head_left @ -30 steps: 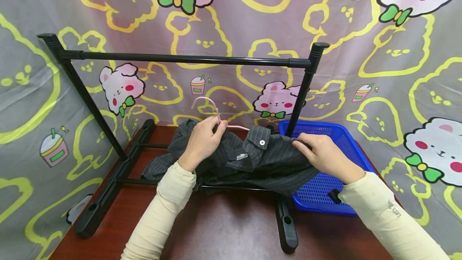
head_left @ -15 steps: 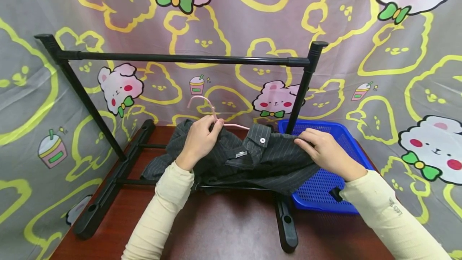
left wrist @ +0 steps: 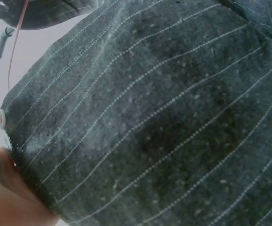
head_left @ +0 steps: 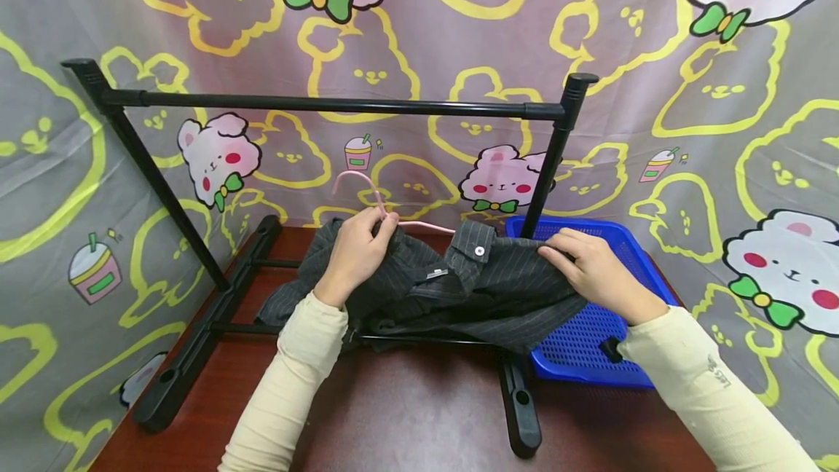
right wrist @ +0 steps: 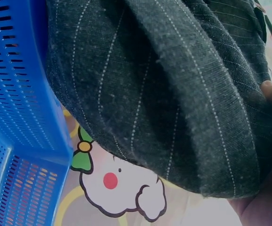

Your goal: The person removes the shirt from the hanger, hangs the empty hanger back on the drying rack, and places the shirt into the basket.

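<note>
A dark grey pinstriped shirt (head_left: 511, 268) lies bunched over the lower bars of a black rack, its white-buttoned collar flap (head_left: 473, 242) facing up. From its neck opening rises the hook of a pink hanger (head_left: 426, 225); the rest is hidden inside the cloth. My left hand (head_left: 357, 250) pinches the shirt at the base of the hook, with thumb and fingers together. Farther right, my right hand (head_left: 593, 268) pinches the shirt's upper edge near the shoulder. Striped cloth (left wrist: 150, 108) fills the left wrist view. In the right wrist view, the shirt's fabric (right wrist: 211, 108) droops in folds from my thumb.
The black garment rack (head_left: 341, 104) stands on a reddish-brown table (head_left: 406, 406), its top bar above the shirt. Behind its right foot sits a blue perforated basket (head_left: 570, 355) with a small black object (head_left: 611, 349) in it. A cartoon-patterned curtain (head_left: 655, 79) hangs behind.
My left hand has shifted slightly left, carrying the hanger hook with it. My right hand has moved a little right, still gripping the shirt edge, and the cloth between them is drawn wider.
</note>
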Available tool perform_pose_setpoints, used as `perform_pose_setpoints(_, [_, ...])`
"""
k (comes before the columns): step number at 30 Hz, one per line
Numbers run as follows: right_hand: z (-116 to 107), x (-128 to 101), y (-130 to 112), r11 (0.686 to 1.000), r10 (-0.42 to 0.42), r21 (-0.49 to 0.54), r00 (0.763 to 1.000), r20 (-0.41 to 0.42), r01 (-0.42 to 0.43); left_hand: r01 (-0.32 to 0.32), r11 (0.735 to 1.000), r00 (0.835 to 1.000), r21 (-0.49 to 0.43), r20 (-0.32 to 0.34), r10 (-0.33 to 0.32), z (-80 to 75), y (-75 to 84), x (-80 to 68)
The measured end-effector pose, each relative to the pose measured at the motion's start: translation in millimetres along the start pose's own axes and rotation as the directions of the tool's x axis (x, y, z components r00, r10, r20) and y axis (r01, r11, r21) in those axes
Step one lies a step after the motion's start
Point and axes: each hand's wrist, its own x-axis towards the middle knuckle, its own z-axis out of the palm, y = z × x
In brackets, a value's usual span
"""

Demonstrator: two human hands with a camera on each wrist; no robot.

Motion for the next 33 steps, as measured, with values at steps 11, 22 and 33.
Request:
perform_pose_setpoints(11, [0.1, -2.7, 9.6, 0.999, 0.036, -0.012, 0.999, -0.026, -0.037, 0.025, 1.000, 0.999, 0.019, -0.024, -0.025, -3.5, -7.3, 0.0])
perform_pose_setpoints(22, [-0.1, -2.6, 5.1, 0.988, 0.150, 0.014, 0.987, 0.056, -0.151, 0.028, 0.999, 1.000, 0.019, -0.008, -0.027, -0.1, -5.0, -1.5])
perform_pose_setpoints(33, [8.0, 5.1, -3.5, 0.981, 0.166, 0.076, 0.976, 0.141, -0.178, 0.026, 0.999, 1.000, 0.039, 0.016, -0.027, 5.2, 4.3, -2.5])
